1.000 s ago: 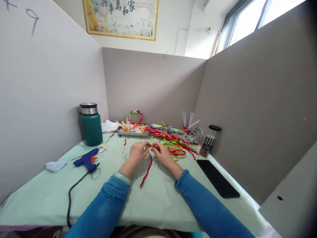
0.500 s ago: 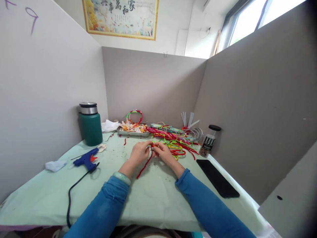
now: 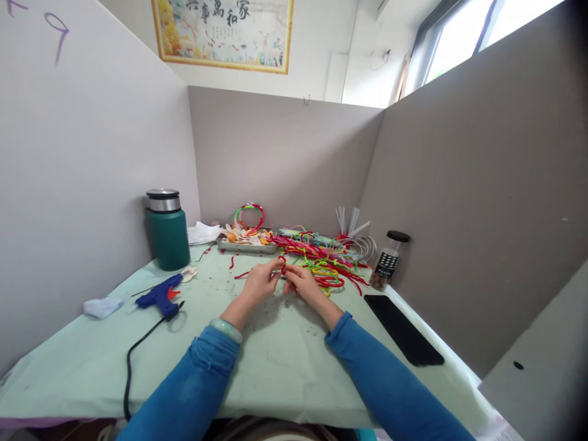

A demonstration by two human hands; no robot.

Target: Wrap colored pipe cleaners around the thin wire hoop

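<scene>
My left hand (image 3: 258,283) and my right hand (image 3: 299,283) meet at the middle of the table, fingers pinched together on a red pipe cleaner (image 3: 242,275). Its free end sticks out to the left of my left hand, just above the light green table cover (image 3: 275,361). A small red loop shows between my fingertips. Just beyond my right hand lies a heap of red, yellow and green pipe cleaners (image 3: 324,260). Both arms wear blue sleeves, and a pale bangle (image 3: 225,329) sits on my left wrist.
A blue glue gun (image 3: 160,297) with a black cord lies at the left, a green flask (image 3: 168,230) behind it. A metal tray of scraps (image 3: 248,239) and a hoop stand at the back. A dark jar (image 3: 388,261) and a black phone (image 3: 404,331) are at the right. Grey partitions enclose the table.
The long red tail that hung down toward me between my hands has swung up and now points left of my left hand. My hands stayed close together.
</scene>
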